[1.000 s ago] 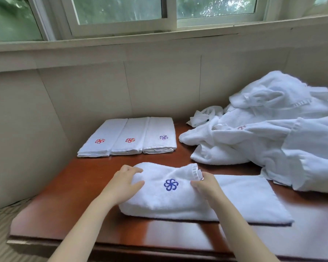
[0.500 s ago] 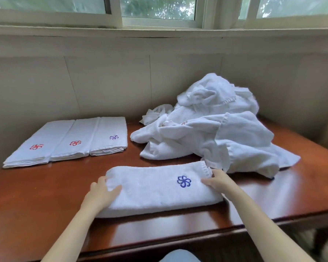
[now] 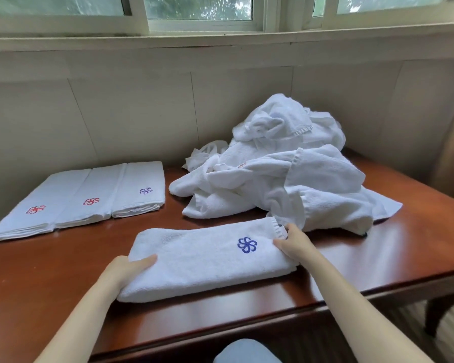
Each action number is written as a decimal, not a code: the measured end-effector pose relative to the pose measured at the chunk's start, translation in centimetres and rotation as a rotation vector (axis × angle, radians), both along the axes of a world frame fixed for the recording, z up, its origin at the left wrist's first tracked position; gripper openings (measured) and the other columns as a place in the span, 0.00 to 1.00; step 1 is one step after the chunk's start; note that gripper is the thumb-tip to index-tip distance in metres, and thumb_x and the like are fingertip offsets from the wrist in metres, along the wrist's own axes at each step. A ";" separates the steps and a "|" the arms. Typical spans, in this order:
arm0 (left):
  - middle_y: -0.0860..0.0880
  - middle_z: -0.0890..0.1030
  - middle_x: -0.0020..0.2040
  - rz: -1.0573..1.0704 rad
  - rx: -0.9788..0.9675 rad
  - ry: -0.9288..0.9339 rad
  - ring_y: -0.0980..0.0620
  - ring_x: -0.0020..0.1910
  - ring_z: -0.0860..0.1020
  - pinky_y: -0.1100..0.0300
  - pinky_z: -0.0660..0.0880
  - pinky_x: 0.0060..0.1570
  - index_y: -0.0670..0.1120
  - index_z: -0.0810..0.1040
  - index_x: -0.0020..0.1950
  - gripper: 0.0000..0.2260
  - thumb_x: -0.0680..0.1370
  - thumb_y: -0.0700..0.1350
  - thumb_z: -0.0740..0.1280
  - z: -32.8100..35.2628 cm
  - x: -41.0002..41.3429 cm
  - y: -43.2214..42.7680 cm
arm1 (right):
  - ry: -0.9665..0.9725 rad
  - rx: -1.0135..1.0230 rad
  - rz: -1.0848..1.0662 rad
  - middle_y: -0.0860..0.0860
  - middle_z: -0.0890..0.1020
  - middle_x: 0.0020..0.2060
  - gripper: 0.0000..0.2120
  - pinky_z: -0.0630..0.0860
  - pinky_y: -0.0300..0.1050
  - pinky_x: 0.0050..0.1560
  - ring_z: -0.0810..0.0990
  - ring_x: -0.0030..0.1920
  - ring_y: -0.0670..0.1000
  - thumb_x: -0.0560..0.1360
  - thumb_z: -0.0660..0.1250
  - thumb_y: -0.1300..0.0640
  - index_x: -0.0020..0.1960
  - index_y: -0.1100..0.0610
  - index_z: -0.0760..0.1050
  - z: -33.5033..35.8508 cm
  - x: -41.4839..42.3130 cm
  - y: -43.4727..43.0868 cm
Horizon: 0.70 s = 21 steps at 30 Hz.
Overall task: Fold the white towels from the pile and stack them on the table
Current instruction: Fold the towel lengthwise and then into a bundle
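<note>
A folded white towel (image 3: pixel 202 260) with a blue flower mark lies lengthwise near the front of the brown wooden table (image 3: pixel 50 279). My left hand (image 3: pixel 127 268) grips its left end, thumb on top. My right hand (image 3: pixel 292 243) holds its right end beside the hemmed edge. Behind, a loose pile of white towels (image 3: pixel 281 176) is heaped at the back right. Three folded towels (image 3: pixel 81 197) lie side by side at the back left, two with red marks and one with a blue mark.
A tiled wall and a window sill (image 3: pixel 220 40) run behind the table. The table's front edge (image 3: pixel 325 305) is close to me, with a table leg (image 3: pixel 435 315) at the right. My knee (image 3: pixel 244 352) shows below the edge.
The long towel was folded in half, from right over left, into a shorter bundle. My hands moved apart to its two ends. The camera swung right.
</note>
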<state>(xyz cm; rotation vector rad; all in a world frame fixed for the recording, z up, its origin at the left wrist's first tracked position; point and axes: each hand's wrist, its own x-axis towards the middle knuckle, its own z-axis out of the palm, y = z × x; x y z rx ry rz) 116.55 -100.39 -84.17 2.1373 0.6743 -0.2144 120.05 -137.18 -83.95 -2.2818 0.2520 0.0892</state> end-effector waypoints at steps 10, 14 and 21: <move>0.40 0.75 0.62 0.244 0.259 -0.210 0.38 0.59 0.74 0.48 0.71 0.57 0.40 0.67 0.63 0.26 0.75 0.55 0.69 1.1 1.1 3.0 | -0.332 -0.553 0.579 0.48 0.62 0.72 0.22 0.54 0.50 0.70 0.56 0.74 0.53 0.81 0.53 0.46 0.74 0.48 0.60 -1.7 1.0 9.0; 0.44 0.70 0.68 0.073 0.699 -0.306 0.41 0.67 0.68 0.47 0.65 0.63 0.48 0.68 0.69 0.23 0.77 0.57 0.63 0.0 -0.2 1.9 | -0.277 -0.519 0.533 0.46 0.59 0.74 0.21 0.48 0.52 0.73 0.53 0.74 0.50 0.81 0.49 0.46 0.73 0.46 0.60 -3.2 2.0 9.3; 0.53 0.48 0.79 -0.140 0.627 -0.154 0.50 0.77 0.41 0.41 0.39 0.71 0.62 0.59 0.74 0.26 0.77 0.67 0.52 -2.9 -2.1 -0.8 | -0.129 -0.539 0.528 0.53 0.48 0.78 0.28 0.40 0.54 0.75 0.42 0.77 0.56 0.78 0.51 0.37 0.77 0.43 0.53 -2.6 2.3 8.8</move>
